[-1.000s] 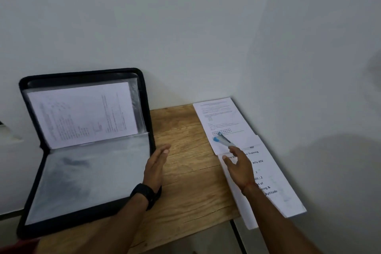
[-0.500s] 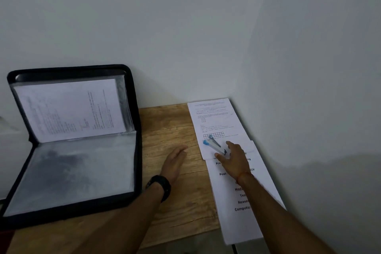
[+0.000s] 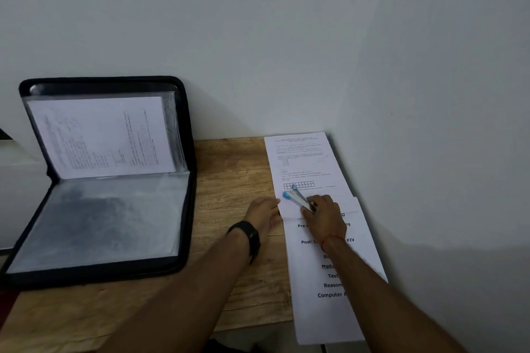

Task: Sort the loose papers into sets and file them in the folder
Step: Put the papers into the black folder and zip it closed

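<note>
Hanging over the near edge of the wooden table [image 3: 229, 175], a white paper with big bold words [image 3: 315, 318] is lying on the right side. The right arm is crossing over it. A bit farther on, the right hand [image 3: 324, 215] is holding a blue and silver stapler [image 3: 296, 198], with its fingers curling round the back end. The stapler is sitting on the near end of a second paper with small print [image 3: 304, 160]. This paper is overlapping the first one and reaching toward the wall [image 3: 258, 37]. The left hand [image 3: 265, 210], wearing a black watch [image 3: 248, 233], is lying flat on the table, its straight fingers touching the left edge of the second paper. Off to the left, well apart, a black zip folder [image 3: 187, 152] is standing open, its far half leaning on the white wall. A printed sheet [image 3: 100, 137] is sitting inside its upper clear sleeve.
</note>
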